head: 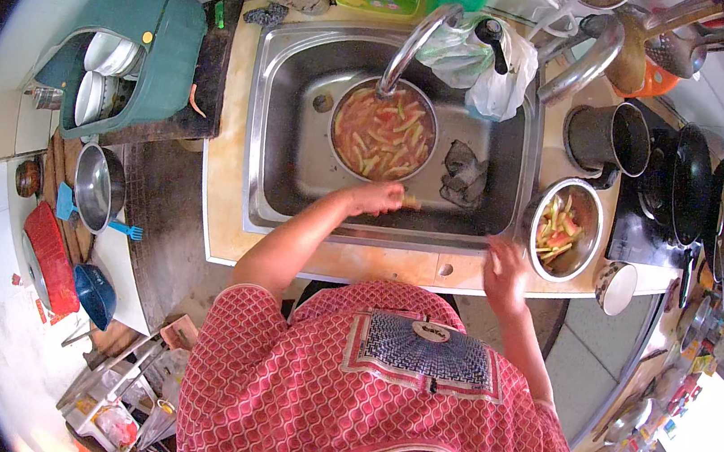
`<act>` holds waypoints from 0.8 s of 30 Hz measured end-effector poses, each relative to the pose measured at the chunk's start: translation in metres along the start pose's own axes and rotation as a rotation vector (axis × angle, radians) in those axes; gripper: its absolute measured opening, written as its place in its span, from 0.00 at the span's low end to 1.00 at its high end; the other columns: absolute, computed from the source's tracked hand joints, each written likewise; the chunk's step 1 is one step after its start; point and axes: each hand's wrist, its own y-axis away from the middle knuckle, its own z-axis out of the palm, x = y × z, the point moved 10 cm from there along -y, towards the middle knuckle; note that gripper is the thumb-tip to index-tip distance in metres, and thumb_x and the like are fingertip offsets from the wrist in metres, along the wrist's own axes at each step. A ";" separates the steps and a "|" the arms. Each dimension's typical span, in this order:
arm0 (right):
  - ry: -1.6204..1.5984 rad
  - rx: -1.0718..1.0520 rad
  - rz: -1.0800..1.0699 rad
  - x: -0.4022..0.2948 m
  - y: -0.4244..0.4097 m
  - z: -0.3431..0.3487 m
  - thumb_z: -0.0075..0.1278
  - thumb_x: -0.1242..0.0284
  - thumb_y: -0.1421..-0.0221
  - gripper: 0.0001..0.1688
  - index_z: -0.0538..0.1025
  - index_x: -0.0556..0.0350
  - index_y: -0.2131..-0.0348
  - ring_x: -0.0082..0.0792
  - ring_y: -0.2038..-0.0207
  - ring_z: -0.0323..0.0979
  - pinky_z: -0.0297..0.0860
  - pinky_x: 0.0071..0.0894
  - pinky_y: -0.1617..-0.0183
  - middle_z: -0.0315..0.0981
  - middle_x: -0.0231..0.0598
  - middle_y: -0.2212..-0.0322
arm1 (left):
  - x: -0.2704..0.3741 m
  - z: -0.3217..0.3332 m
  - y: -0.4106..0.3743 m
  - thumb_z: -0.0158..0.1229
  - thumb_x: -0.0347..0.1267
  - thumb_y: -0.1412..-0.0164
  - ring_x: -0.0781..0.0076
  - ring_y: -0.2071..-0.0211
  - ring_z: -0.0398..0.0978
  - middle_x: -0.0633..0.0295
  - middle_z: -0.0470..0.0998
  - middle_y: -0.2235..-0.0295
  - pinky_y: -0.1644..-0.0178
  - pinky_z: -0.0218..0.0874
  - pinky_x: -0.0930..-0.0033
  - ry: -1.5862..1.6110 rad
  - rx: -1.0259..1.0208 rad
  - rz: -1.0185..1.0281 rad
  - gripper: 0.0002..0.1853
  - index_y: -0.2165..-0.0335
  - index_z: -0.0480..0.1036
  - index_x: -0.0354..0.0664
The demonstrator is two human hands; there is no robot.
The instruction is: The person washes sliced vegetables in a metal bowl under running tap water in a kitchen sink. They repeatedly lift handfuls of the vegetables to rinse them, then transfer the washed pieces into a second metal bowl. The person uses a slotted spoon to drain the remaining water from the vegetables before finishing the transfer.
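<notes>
A round metal bowl of cut pale green and reddish pieces in water sits in the stainless-steel sink under the curved faucet. My left hand is over the sink just below this bowl, its fingers closed on a few cut pieces. My right hand is blurred at the sink's front right edge, beside a second metal bowl with more cut pieces; whether it holds anything cannot be told. A dark wet cloth-like item lies on the sink floor.
Plastic bags hang by the faucet. A dark pot and a small patterned bowl stand at the right, near a stove with black pans. A green dish box and an empty metal basin are at the left.
</notes>
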 end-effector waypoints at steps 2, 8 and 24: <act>0.004 0.003 -0.054 0.016 -0.011 0.040 0.46 0.75 0.54 0.11 0.70 0.58 0.67 0.47 0.68 0.68 0.65 0.41 0.63 0.68 0.47 0.70 | 0.026 -0.038 0.019 0.51 0.37 0.47 0.68 0.64 0.67 0.56 0.71 0.62 0.62 0.59 0.69 0.170 0.153 0.059 0.22 0.56 0.62 0.37; 0.222 0.004 0.208 0.065 -0.027 0.080 0.41 0.64 0.50 0.13 0.71 0.54 0.73 0.47 0.73 0.68 0.64 0.43 0.69 0.68 0.44 0.75 | 0.077 -0.109 0.068 0.51 0.34 0.49 0.58 0.67 0.71 0.51 0.72 0.69 0.64 0.61 0.62 -0.596 0.884 0.263 0.16 0.62 0.67 0.38; 0.321 0.039 0.168 0.058 -0.027 0.074 0.42 0.68 0.54 0.09 0.70 0.53 0.78 0.47 0.76 0.67 0.63 0.43 0.71 0.67 0.43 0.80 | -0.018 0.013 -0.003 0.47 0.22 0.66 0.59 0.72 0.69 0.52 0.73 0.74 0.68 0.59 0.60 -0.622 -0.137 0.018 0.14 0.73 0.70 0.38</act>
